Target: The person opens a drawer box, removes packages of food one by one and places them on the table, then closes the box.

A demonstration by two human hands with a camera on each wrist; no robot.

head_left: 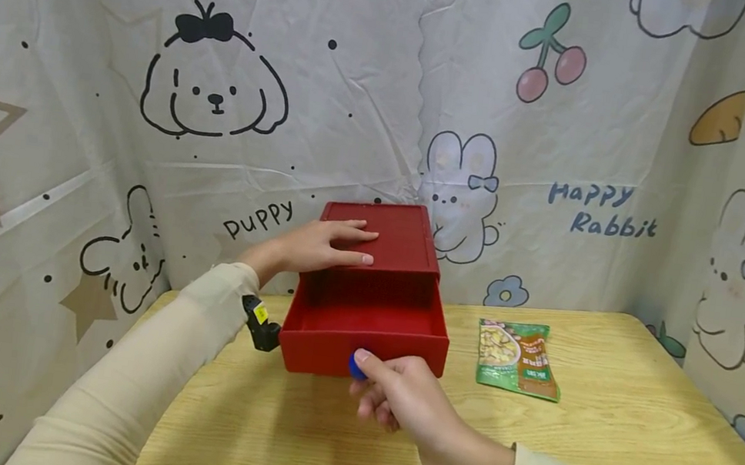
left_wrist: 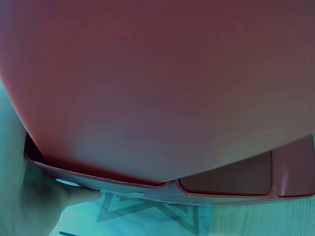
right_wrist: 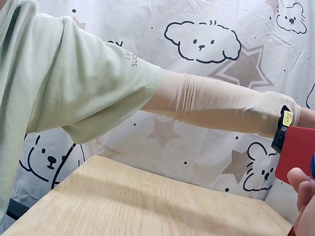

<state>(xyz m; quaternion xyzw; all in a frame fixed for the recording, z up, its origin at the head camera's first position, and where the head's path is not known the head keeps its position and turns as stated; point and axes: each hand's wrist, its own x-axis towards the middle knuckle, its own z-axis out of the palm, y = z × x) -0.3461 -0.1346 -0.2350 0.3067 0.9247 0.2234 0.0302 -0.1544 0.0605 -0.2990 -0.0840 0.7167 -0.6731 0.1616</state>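
Observation:
A red drawer box (head_left: 390, 231) stands on the table with its drawer (head_left: 359, 343) pulled well out toward me; the part of the drawer's inside that shows is bare. My left hand (head_left: 318, 247) rests on top of the box, fingers stretched across it. At the drawer's front, my right hand (head_left: 411, 400) pinches the round blue knob (head_left: 357, 365) between thumb and fingers. The right wrist view catches the drawer front (right_wrist: 294, 155) and part of that hand at its right edge. Red drawer wall (left_wrist: 162, 88) fills most of the left wrist view.
To the right of the box lies a green and brown food packet (head_left: 518, 357), flat on the wooden table (head_left: 601, 416). A white cloth curtain (head_left: 360, 107) with cartoon prints hangs behind and at both sides. A black wrist camera (head_left: 260, 323) sits close to the drawer's left side.

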